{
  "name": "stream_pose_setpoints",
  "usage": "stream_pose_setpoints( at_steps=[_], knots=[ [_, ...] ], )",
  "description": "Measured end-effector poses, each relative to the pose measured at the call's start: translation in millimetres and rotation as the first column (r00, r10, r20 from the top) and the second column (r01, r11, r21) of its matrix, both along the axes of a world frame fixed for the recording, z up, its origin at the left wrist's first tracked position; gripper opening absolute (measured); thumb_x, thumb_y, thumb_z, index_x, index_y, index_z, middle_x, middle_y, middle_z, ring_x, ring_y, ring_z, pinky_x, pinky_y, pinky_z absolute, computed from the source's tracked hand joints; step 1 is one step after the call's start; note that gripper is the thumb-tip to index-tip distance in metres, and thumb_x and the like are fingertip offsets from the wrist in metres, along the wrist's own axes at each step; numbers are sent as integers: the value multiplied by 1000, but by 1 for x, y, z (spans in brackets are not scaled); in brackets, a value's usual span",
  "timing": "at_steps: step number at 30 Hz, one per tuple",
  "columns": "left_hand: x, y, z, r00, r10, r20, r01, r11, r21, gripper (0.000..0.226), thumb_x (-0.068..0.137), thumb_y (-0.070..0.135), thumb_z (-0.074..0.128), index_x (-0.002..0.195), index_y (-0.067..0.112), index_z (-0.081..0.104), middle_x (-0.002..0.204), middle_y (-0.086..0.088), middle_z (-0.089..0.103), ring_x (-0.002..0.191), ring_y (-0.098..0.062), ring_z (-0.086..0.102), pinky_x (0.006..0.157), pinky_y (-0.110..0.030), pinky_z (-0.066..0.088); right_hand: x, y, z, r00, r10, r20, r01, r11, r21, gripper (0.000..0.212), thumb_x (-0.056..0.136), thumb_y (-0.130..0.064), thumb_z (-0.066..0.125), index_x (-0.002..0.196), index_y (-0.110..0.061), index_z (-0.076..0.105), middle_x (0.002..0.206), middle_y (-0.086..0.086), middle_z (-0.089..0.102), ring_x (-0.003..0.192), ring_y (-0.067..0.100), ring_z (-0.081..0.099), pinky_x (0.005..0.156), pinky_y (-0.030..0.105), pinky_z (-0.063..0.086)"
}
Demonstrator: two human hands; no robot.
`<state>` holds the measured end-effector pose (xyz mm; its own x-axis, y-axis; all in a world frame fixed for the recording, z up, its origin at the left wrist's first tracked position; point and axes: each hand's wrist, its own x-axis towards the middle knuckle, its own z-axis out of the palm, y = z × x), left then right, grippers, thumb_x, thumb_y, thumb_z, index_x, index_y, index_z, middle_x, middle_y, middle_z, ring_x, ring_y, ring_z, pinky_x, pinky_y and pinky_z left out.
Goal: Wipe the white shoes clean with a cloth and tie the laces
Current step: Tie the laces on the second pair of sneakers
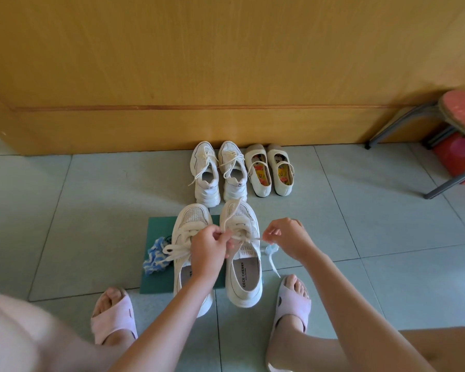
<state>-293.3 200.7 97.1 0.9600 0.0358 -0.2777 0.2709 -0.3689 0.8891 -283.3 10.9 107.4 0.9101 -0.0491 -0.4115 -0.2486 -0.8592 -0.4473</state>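
the left grip [210, 244] pinches the flat cream lace [254, 239] over the tongue of the white mesh sneaker [243, 275], which stands at the right edge of the green mat [159, 226]. the right grip [289, 237], just right of the shoe, pinches the lace's other end, drawn taut.

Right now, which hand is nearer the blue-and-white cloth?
Left. The left hand pinches the lace over the left sneaker, which the blue-and-white cloth lies beside; the right hand holds the lace end beyond the right sneaker.
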Motion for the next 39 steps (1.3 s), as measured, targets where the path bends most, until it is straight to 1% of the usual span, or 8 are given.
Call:
stream_pose_setpoints(
  at_steps=[5, 7, 12, 17, 23, 30, 35, 39],
  knots=[
    [-8, 6, -1, 998, 16, -55, -13, 998, 60, 11, 87, 15, 64, 85, 7, 57, 63, -2, 66, 46, -15, 63, 46, -32, 54, -8, 0, -3, 998, 40, -56, -39, 999, 18, 6, 87, -26, 64, 88, -21, 67, 85, -8, 64, 89, 12, 58, 97, 33, 42],
    [-9, 8, 2, 999, 42, 9, -42, 996, 80, 28, 83, 18, 71, 96, 12, 46, 64, 0, 63, 45, -14, 60, 43, -28, 51, -7, 2, -4, 995, 78, -61, -75, 996, 46, 5, 86, -27, 65, 90, -25, 63, 86, -9, 61, 91, 12, 56, 97, 35, 42],
    [-8, 4, -2, 870, -332, 364, 211, 918, 336, 27, 82, 23, 69, 102, 13, 53, 90, 4, 58, 83, -9, 57, 72, -17, 46, -4, 1, -3, 994, 84, -74, -78, 994, 78, 18, 84, -37, 66, 94, -23, 68, 88, -8, 62, 87, 12, 57, 89, 31, 45],
    [-6, 3, -13, 791, -590, 163, 414, 712, 568, 38, 94, 31, 52, 128, 14, 45, 129, 1, 50, 105, -13, 57, 89, -21, 45, -5, 8, -2, 996, 73, -54, -68, 992, 103, 17, 86, -35, 65, 90, -18, 68, 81, -6, 64, 74, 10, 59, 76, 27, 49],
    [2, 8, -13, 762, -644, 74, 491, 648, 582, 36, 95, 32, 50, 127, 14, 49, 119, -2, 59, 98, -16, 60, 85, -27, 50, -7, 6, -2, 998, 43, -38, -39, 994, 101, 16, 86, -31, 65, 91, -16, 69, 84, -7, 62, 79, 10, 58, 75, 23, 46],
    [8, 13, -17, 747, -641, 175, 405, 649, 644, 30, 97, 33, 47, 109, 10, 63, 103, -2, 56, 93, -12, 52, 73, -17, 39, -6, 8, 2, 996, 39, -80, -39, 999, -5, 19, 85, -35, 65, 95, -19, 68, 94, -6, 62, 83, 9, 55, 76, 24, 43],
    [10, 12, -18, 755, -647, 102, 456, 631, 628, 22, 97, 21, 48, 110, 10, 61, 107, -5, 51, 96, -15, 54, 80, -23, 45, -7, 9, 4, 996, 27, -85, -38, 991, -127, 24, 85, -40, 64, 98, -21, 67, 104, -6, 63, 87, 10, 53, 70, 24, 39],
    [16, 10, -5, 881, -471, 42, 427, 831, 356, 29, 97, 31, 47, 88, 11, 66, 106, -2, 51, 82, -8, 52, 72, -17, 37, -6, 5, 4, 996, 80, -51, -85, 991, -104, 24, 85, -40, 64, 99, -21, 65, 102, -6, 46, 91, 12, 50, 70, 22, 37]
  ],
)
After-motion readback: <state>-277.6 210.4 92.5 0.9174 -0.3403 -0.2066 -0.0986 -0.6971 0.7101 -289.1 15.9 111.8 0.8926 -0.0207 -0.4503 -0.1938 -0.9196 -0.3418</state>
